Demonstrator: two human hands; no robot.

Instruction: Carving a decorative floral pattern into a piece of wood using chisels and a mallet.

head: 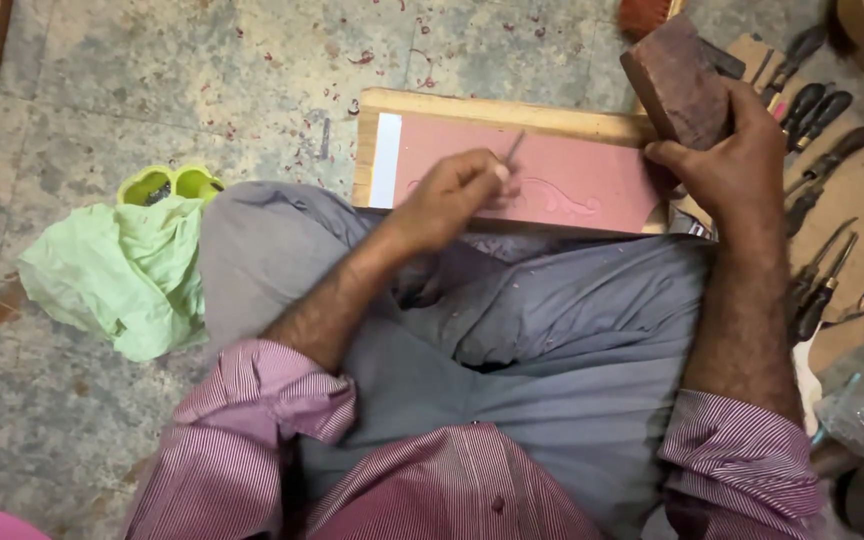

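A pink carving board point(592, 175) lies across the person's lap at upper centre. The left hand point(452, 200) pinches a thin metal chisel point(514, 147) against it. The right hand point(732, 160), at upper right, grips a dark wooden block point(674, 80) raised above the board. Carving tools point(817, 130) lie at far right, a green cloth point(117, 270) at left.

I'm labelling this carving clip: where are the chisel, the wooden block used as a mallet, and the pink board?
chisel point(514, 148), head view, its metal shaft.
wooden block point(674, 82), head view, its broad face.
pink board point(592, 170), head view, bare pink surface.
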